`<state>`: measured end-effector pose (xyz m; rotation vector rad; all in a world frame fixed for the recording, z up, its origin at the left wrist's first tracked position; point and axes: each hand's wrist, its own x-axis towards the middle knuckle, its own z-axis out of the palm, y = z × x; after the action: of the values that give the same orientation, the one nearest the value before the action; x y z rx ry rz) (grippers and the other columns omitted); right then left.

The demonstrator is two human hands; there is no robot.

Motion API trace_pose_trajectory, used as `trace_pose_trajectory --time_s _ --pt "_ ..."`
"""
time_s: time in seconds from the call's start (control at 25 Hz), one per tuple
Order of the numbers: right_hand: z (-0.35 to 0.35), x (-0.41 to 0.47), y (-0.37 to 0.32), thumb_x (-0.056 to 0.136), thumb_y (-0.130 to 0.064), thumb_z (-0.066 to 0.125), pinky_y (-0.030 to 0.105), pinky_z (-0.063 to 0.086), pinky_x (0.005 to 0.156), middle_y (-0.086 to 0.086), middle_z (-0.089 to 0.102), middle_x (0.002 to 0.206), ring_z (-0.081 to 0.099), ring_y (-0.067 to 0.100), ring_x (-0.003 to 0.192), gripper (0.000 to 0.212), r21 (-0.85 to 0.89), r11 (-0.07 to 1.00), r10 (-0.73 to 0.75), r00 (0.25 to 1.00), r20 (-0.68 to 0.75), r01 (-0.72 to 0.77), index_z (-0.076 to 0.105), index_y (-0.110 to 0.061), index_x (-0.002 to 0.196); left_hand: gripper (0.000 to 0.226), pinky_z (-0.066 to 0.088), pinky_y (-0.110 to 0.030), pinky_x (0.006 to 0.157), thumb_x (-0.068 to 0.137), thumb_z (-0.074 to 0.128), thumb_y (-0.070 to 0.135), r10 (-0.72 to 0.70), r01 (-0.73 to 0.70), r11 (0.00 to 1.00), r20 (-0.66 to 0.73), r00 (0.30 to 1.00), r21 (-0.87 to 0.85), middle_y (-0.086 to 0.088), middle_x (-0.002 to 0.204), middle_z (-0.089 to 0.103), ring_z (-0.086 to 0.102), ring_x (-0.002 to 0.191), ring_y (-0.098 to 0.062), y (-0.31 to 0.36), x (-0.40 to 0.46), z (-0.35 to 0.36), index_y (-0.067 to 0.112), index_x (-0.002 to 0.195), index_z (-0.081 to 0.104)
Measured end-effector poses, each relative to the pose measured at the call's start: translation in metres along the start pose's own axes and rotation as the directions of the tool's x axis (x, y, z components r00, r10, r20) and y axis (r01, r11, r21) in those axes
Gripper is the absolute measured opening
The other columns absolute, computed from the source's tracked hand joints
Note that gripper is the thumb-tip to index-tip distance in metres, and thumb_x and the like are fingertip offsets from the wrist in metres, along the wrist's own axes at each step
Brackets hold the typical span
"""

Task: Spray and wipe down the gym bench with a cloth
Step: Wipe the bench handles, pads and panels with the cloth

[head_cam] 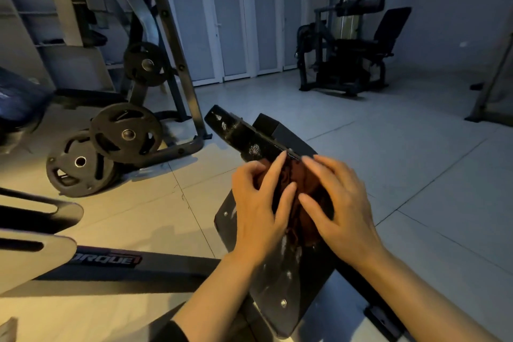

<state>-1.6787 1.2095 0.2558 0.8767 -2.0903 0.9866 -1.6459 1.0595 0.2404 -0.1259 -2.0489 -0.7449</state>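
A dark red cloth lies bunched on the black frame of the gym bench, in the middle of the head view. My left hand presses on the cloth's left side with fingers spread and mostly straight. My right hand presses on its right side the same way. White spray flecks show on the black bar beyond the cloth and on the plate below my hands. No spray bottle is visible.
Two weight plates lean on a rack's base at the left. A black beam marked with lettering lies along the floor at lower left. A seated machine stands at the back right on the tiled floor.
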Motion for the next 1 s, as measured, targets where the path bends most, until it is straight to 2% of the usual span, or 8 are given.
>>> trace_pose_trajectory --time_s 0.08,0.2,0.32,0.44,0.6,0.72,0.84,1.0 --pt "0.004 -0.007 0.004 0.082 -0.045 0.053 0.013 0.03 0.091 -0.026 0.045 0.112 0.042 -0.014 0.106 0.047 0.114 0.99 0.09 0.996 -0.024 -0.087 0.048 -0.027 0.125 0.05 0.041 -0.023 0.093 0.094 0.048 0.045 0.029 -0.028 0.999 0.031 0.999 -0.018 -0.001 0.121 0.038 0.041 0.109 -0.01 -0.002 0.001 0.0 0.029 0.141 0.042" --pt "0.012 -0.01 -0.003 0.085 -0.039 0.05 0.013 0.034 0.091 -0.017 0.053 0.102 0.046 -0.008 0.092 0.037 0.108 0.99 0.103 0.982 -0.159 -0.086 0.058 -0.016 0.112 0.044 0.04 -0.019 0.097 0.091 0.054 0.045 0.023 -0.017 0.995 0.057 0.998 -0.094 -0.001 0.128 0.039 0.041 0.116 -0.01 0.004 -0.003 0.001 0.027 0.13 0.055" --pt "0.012 -0.006 -0.008 0.09 -0.036 0.044 0.037 0.047 0.089 -0.017 0.057 0.093 0.054 0.001 0.087 0.032 0.195 0.973 0.169 0.958 -0.23 -0.125 0.065 -0.014 0.102 0.036 0.043 -0.023 0.098 0.09 0.058 0.039 0.007 -0.001 0.992 0.048 0.999 -0.122 -0.002 0.127 0.041 0.041 0.117 -0.011 0.009 -0.002 0.004 0.026 0.123 0.061" --pt "0.01 -0.007 -0.011 0.092 -0.042 0.043 0.052 0.049 0.086 -0.018 0.061 0.094 0.059 0.004 0.091 0.036 0.218 0.958 0.231 0.954 -0.19 -0.188 0.065 -0.018 0.106 0.027 0.037 -0.009 0.093 0.09 0.061 0.032 -0.003 0.013 0.987 0.056 0.998 -0.163 0.0 0.117 0.043 0.042 0.11 -0.003 -0.006 0.012 -0.002 0.018 0.113 0.066" --pt "0.012 -0.015 -0.017 0.088 -0.052 0.045 0.047 0.05 0.088 -0.013 0.06 0.103 0.057 0.003 0.096 0.046 0.188 0.952 0.276 0.944 -0.182 -0.242 0.062 -0.019 0.115 0.02 0.034 -0.001 0.089 0.089 0.066 0.015 -0.221 0.218 0.964 -0.008 0.975 -0.149 0.004 0.111 0.042 0.04 0.103 0.007 -0.029 0.022 -0.008 0.012 0.108 0.068" --pt "0.015 -0.014 -0.021 0.086 -0.054 0.046 0.044 0.051 0.086 -0.014 0.057 0.102 0.055 0.004 0.093 0.049 0.116 0.963 0.261 0.945 -0.195 -0.242 0.061 -0.018 0.115 0.021 0.033 -0.004 0.094 0.09 0.064 0.017 -0.11 0.11 0.976 0.008 0.994 -0.186 0.003 0.117 0.042 0.036 0.111 0.01 -0.015 0.01 -0.004 0.019 0.111 0.067" --pt "0.018 -0.011 -0.023 0.087 -0.053 0.045 0.044 0.052 0.083 -0.012 0.057 0.097 0.056 0.007 0.089 0.046 0.116 0.961 0.273 0.934 -0.231 -0.252 0.062 -0.017 0.11 0.023 0.035 -0.011 0.095 0.089 0.062 0.03 0.045 -0.038 0.981 0.032 0.998 -0.19 0.0 0.119 0.044 0.039 0.114 -0.001 -0.008 0.006 -0.001 0.021 0.109 0.067" --pt "0.019 -0.01 -0.021 0.085 -0.053 0.05 0.044 0.052 0.083 -0.011 0.056 0.098 0.054 0.008 0.091 0.045 0.096 0.968 0.247 0.947 -0.205 -0.232 0.06 -0.017 0.111 0.022 0.039 -0.011 0.091 0.086 0.063 0.031 -0.01 0.024 0.973 0.061 0.998 -0.23 -0.003 0.114 0.048 0.047 0.109 -0.013 -0.017 0.019 -0.001 0.021 0.105 0.067"
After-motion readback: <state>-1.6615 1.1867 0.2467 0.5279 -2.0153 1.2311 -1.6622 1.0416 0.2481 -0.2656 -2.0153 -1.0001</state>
